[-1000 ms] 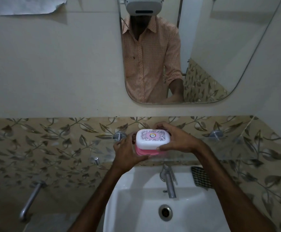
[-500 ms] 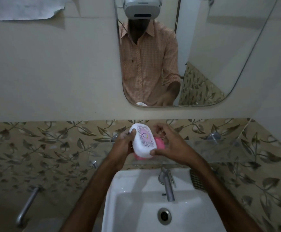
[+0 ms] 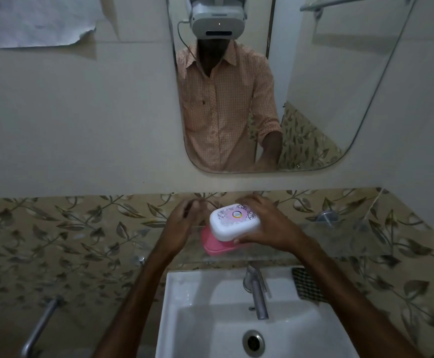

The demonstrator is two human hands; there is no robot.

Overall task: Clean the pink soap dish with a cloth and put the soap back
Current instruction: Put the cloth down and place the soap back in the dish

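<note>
Nearest the camera, the white washbasin (image 3: pixel 184 319) is cut off by the lower edge; its drain (image 3: pixel 253 343) and chrome tap (image 3: pixel 258 295) are in full view. A dark checked cloth (image 3: pixel 307 285) lies on the basin's right rear corner, its far side partly behind the right forearm. A metal pipe (image 3: pixel 39 329) at lower left runs out of the picture.

Both forearms reach up from the bottom edge to a clear glass shelf (image 3: pixel 345 236) above the basin, whose edges are hard to trace against the leaf-patterned tiles (image 3: pixel 55 228). The right hand (image 3: pixel 267 226) grips the white lid (image 3: pixel 234 221) of the soap dish, fingers curled over its far and near edges. The lid sits skewed over the pink base (image 3: pixel 210 245), which shows only at its lower left. Whether the base rests on the shelf cannot be told. The lid carries a purple ornament and a small round emblem; any lettering is too small to read. The soap is hidden.

The left hand (image 3: pixel 182 223) stands just left of the dish with fingers loosely curled and holding nothing visible; contact with the base cannot be confirmed.

Beyond, the mirror (image 3: pixel 326 99) reflects a checked orange shirt and a white headset. A torn paper sheet (image 3: pixel 30 19) at upper left bears no legible writing.
</note>
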